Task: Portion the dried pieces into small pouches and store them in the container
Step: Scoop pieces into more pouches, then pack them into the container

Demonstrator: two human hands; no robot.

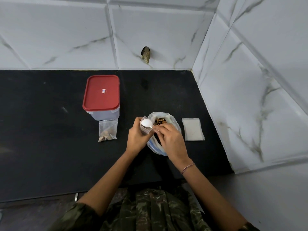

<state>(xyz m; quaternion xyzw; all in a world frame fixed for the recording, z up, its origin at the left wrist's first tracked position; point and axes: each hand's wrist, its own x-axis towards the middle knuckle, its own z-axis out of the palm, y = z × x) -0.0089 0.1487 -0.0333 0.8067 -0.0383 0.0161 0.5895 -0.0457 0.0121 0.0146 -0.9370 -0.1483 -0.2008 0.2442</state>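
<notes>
Brown dried pieces (159, 121) sit in an open clear plastic bag (156, 115), mouth rolled wide, mid black counter (50, 130); stock kept within a short reach of both hands

Left hand (137, 138) curls round a small clear pouch (146, 130), held upright just beside the bag's rim, likely so strays fall back into the bag

Right hand (172, 140) pinches the handle of a white spoon (146, 122); bowl sits at the pouch mouth, load cannot be told

Judged step: filling pouch 2

1 filled pouch (108, 130) lies flat against the front of the container (104, 115), red lid (101, 92) on, so storing not begun

Stack of empty pouches (193, 129) right of the bag, on the spoon hand's side, handy for the next pick

Marble-look wall tiles (150, 22) behind and to the right
</notes>
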